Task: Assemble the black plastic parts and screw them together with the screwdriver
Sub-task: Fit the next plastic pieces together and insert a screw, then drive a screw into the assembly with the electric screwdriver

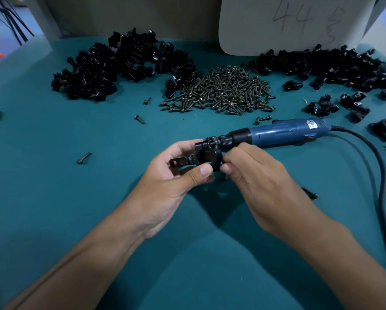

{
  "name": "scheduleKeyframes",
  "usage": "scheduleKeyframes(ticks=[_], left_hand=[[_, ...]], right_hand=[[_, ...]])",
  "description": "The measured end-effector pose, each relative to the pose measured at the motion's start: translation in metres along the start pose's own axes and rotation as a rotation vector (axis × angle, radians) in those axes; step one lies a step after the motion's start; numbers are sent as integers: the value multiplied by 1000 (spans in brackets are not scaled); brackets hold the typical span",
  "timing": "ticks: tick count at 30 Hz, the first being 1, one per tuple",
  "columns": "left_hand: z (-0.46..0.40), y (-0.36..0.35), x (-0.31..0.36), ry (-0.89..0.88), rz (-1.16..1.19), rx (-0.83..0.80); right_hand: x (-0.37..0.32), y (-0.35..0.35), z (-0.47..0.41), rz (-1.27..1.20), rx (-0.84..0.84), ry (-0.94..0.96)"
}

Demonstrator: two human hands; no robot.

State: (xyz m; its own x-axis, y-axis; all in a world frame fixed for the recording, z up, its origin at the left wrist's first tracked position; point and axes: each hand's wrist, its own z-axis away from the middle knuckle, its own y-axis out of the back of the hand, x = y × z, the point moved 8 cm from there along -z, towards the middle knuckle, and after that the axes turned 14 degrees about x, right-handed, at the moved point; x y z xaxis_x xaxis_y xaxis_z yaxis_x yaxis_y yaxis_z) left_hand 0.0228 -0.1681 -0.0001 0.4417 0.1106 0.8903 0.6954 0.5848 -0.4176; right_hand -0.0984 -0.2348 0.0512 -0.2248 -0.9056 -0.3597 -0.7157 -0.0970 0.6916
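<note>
Holding the black clamp assembly (206, 156) above the table (53, 198), the left hand (176, 175) curls thumb and fingers round it while the right hand (252, 175) pinches its near side. Just beyond the hands lies the blue electric screwdriver (275, 134), untouched (its bit end close to the clamp's upper ear). Judging by this, keep the halves squarely mated and the holes aligned before driving. Farther beyond, a pale board (288, 25) reads "44"; the screwdriver's label is illegible.

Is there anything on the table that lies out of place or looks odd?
Yes. Several screws lie loose away from the screw pile: one far left of the hands, two nearer the pile.
</note>
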Motion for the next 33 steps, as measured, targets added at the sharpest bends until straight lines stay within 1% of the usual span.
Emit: scheduleKeyframes(ticks=[4,7,11,14,15,17,19,20,21,23,24,25,27,29,31,33], left_hand=[[0,2,0,-22,-43,-10],[0,3,1,-53,-105,-18],[-1,2,0,-103,-204,-48],[-3,2,1,-108,-241,-30],[-4,3,0,-102,-242,-21],[-6,6,0,-77,-224,10],[-6,12,1,-46,-186,53],[-6,15,2,-31,-162,78],[-5,16,4,-20,-144,102],[-5,17,9,-6,-136,125],[-5,17,12,-2,-130,131],[-5,17,14,1,-119,135],[-5,18,16,9,-90,133],[-5,19,16,13,-68,124],[-4,17,16,14,-59,100],[-3,15,16,13,-47,83]], right_hand=[[1,-4,3,16,-13,-79],[8,-9,6,9,-32,-196],[20,-15,13,-208,-38,-459],[23,-19,14,-370,-69,-600],[27,-19,14,-439,-68,-673],[44,-11,13,-570,-8,-860],[69,7,10,-611,96,-1029],[81,18,9,-553,123,-1088],[93,28,8,-432,111,-1120],[113,41,10,-109,-28,-1163],[120,43,12,1,-110,-1209],[126,42,14,46,-163,-1276],[130,39,12,35,-198,-1405],[128,33,4,25,-214,-1473],[128,26,-1,41,-195,-1520],[129,21,-3,53,-121,-1566]])
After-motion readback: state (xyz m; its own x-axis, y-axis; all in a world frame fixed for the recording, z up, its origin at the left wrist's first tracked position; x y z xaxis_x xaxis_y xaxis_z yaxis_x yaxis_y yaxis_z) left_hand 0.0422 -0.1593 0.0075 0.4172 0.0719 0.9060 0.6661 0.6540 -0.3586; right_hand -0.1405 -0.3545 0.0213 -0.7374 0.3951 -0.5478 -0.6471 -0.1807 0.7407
